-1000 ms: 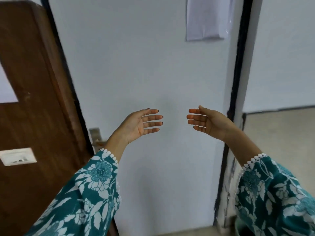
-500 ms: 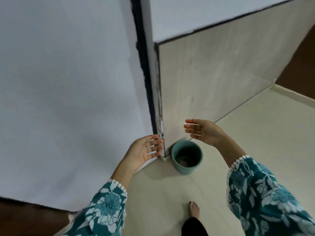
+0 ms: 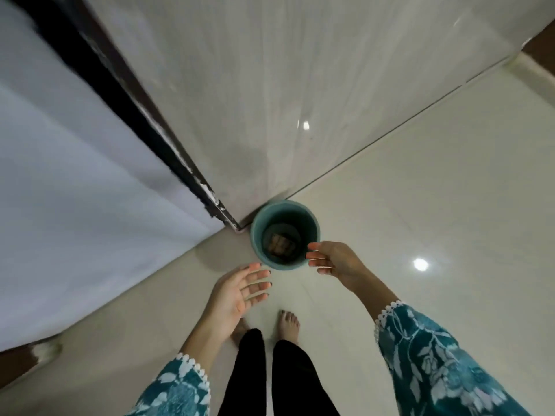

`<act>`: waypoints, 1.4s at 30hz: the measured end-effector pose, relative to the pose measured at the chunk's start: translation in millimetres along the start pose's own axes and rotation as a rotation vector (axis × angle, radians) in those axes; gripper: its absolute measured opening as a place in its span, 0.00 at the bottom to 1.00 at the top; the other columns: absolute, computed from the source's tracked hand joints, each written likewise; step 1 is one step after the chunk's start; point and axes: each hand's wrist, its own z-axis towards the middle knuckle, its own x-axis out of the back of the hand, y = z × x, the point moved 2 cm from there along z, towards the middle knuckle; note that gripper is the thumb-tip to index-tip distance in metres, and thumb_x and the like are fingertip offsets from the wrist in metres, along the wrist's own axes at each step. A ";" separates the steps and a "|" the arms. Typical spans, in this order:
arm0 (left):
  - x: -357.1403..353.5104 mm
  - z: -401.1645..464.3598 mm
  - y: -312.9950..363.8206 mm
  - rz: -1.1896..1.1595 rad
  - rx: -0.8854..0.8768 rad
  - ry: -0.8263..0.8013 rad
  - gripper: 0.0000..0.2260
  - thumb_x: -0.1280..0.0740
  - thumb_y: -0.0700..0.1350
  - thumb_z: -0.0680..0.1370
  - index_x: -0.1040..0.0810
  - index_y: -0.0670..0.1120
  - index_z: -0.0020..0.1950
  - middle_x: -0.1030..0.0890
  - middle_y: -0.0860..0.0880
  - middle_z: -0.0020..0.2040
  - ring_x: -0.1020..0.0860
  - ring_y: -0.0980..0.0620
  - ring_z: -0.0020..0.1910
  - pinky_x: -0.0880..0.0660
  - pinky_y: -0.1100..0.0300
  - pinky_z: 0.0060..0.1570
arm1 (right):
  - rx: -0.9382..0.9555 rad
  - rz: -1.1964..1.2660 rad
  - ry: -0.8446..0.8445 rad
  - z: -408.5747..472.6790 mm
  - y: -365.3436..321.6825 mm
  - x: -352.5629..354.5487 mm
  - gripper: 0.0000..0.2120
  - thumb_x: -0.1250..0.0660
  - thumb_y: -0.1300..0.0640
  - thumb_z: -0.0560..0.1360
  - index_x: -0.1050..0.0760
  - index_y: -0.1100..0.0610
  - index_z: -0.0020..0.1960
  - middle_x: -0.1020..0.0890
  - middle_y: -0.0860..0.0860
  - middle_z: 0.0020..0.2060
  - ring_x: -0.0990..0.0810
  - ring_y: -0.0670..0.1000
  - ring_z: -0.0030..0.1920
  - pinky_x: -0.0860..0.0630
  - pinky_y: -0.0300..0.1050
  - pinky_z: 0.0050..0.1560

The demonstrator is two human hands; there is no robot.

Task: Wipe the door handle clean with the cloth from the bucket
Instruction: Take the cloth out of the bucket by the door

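Note:
A teal bucket (image 3: 256,235) stands on the floor against the corner of the tiled wall. At its bottom lies a folded brownish checked cloth (image 3: 281,243). My right hand (image 3: 333,261) hovers above the bucket's near right rim, fingers apart, holding nothing. My left hand (image 3: 240,291) is open, palm up, just in front of the bucket's near left side, not touching it. The door handle is out of view.
A white wall panel (image 3: 75,205) with a dark frame edge (image 3: 144,124) runs to the left of the bucket. Glossy tiled wall (image 3: 300,85) rises behind it. My bare feet (image 3: 288,322) stand on the pale floor tiles (image 3: 435,220) just before the bucket.
My view has tilted from the door and wall down to the floor. The bucket now lies right under my hands, and both hands have dropped toward it, staying open.

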 end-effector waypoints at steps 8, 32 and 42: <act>14.1 257.8 -23.7 0.060 -0.058 -0.052 0.10 0.44 0.41 0.81 0.26 0.43 0.57 0.15 0.47 0.42 0.17 0.51 0.37 0.21 0.57 0.40 | 0.173 -1.065 -0.041 288.9 80.9 -43.0 0.18 0.41 0.58 0.76 0.29 0.58 0.65 0.23 0.60 0.61 0.24 0.61 0.61 0.27 0.49 0.59; 24.5 196.7 8.0 0.145 -0.118 0.105 0.07 0.39 0.37 0.79 0.24 0.44 0.52 0.19 0.46 0.48 0.21 0.48 0.45 0.25 0.57 0.42 | 0.333 -0.709 -0.215 192.7 15.6 -52.6 0.13 0.32 0.56 0.75 0.22 0.54 0.59 0.19 0.53 0.57 0.22 0.54 0.58 0.30 0.49 0.65; -11.7 -53.4 104.6 -0.096 -0.199 -0.170 0.20 0.37 0.52 0.76 0.25 0.44 0.65 0.19 0.42 0.59 0.20 0.45 0.57 0.23 0.51 0.50 | 0.658 -0.293 -0.443 -113.0 -110.2 -61.9 0.10 0.32 0.71 0.72 0.26 0.58 0.45 0.21 0.48 0.37 0.22 0.46 0.40 0.24 0.37 0.44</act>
